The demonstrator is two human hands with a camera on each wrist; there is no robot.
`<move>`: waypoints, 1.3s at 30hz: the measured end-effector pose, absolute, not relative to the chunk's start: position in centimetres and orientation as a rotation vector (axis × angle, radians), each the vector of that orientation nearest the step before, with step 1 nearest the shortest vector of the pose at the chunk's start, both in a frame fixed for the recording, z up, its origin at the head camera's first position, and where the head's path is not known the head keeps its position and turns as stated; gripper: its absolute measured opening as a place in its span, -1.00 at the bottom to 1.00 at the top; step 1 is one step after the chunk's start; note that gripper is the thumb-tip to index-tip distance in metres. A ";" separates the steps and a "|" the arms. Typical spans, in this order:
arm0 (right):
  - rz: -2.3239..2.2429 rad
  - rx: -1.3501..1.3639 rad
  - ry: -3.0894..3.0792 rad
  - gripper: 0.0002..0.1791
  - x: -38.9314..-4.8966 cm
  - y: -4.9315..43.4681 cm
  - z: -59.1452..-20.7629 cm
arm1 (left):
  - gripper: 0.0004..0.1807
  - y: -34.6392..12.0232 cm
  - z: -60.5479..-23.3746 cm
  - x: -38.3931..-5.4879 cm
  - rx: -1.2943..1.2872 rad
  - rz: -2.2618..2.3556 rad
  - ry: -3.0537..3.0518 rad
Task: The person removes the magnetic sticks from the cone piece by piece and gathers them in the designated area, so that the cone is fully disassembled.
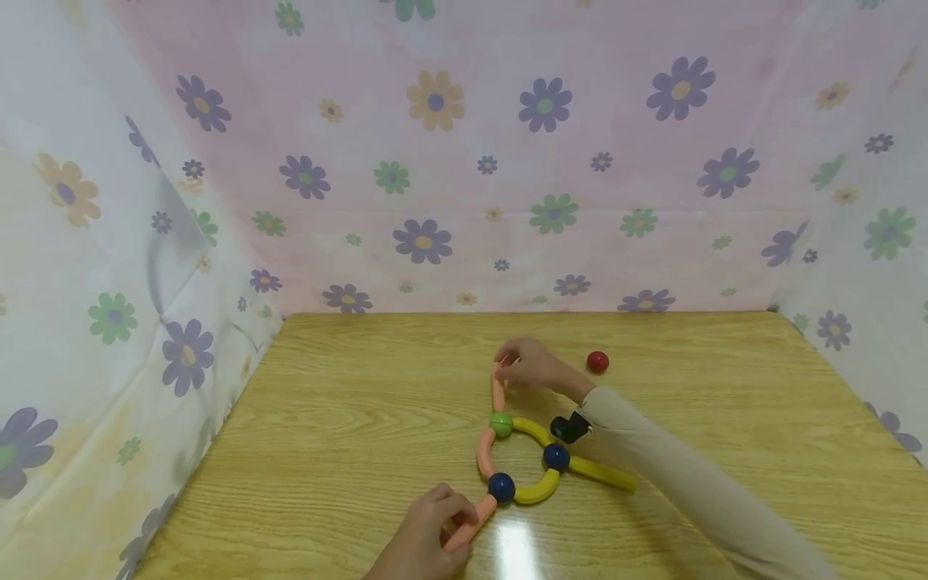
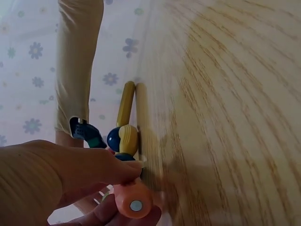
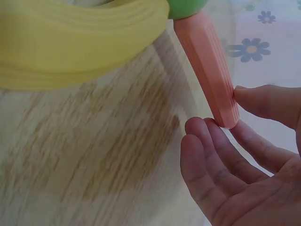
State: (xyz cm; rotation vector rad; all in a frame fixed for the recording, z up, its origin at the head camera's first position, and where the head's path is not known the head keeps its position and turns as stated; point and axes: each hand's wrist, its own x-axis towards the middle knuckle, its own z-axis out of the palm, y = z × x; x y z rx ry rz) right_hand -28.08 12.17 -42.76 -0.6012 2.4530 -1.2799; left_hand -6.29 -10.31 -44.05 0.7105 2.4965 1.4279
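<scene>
A ring of magnetic building pieces lies on the wooden table: a curved pink stick (image 1: 485, 453), two curved yellow sticks (image 1: 538, 489), a green ball (image 1: 501, 424) and two dark blue balls (image 1: 556, 457). My left hand (image 1: 428, 528) grips a straight pink stick (image 2: 134, 200) joined to the nearer blue ball; its free end shows a silver disc. At the far side, my right hand (image 1: 535, 366) pinches the end of another straight pink stick (image 3: 207, 66), which runs out from the green ball. A straight yellow stick (image 1: 603, 474) sticks out rightward from the other blue ball.
A red ball (image 1: 598, 362) sits alone on the table (image 1: 348, 411), beyond the right wrist. The right forearm in a beige sleeve (image 1: 681, 467) reaches across the table's right side, a dark device (image 1: 570, 428) at its wrist. Flowered cloth (image 1: 493, 145) walls the back and sides.
</scene>
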 end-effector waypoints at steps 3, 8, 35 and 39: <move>-1.282 -0.584 2.439 -0.67 -28.1 12.0 -43.3 | -0.78 -10.2 -44.0 -6.5 0.703 1.377 2.486; -1.286 -0.564 2.391 -0.69 -27.5 11.9 -43.4 | -0.78 -10.1 -43.9 -6.8 0.706 1.273 2.496; -0.948 -0.979 2.372 -0.67 -24.0 17.6 -39.3 | -0.81 -6.7 -41.3 -12.6 1.081 0.960 2.745; -0.934 -1.024 2.371 -0.63 -22.7 19.2 -38.9 | -0.79 -5.6 -41.4 -13.7 1.194 0.878 2.757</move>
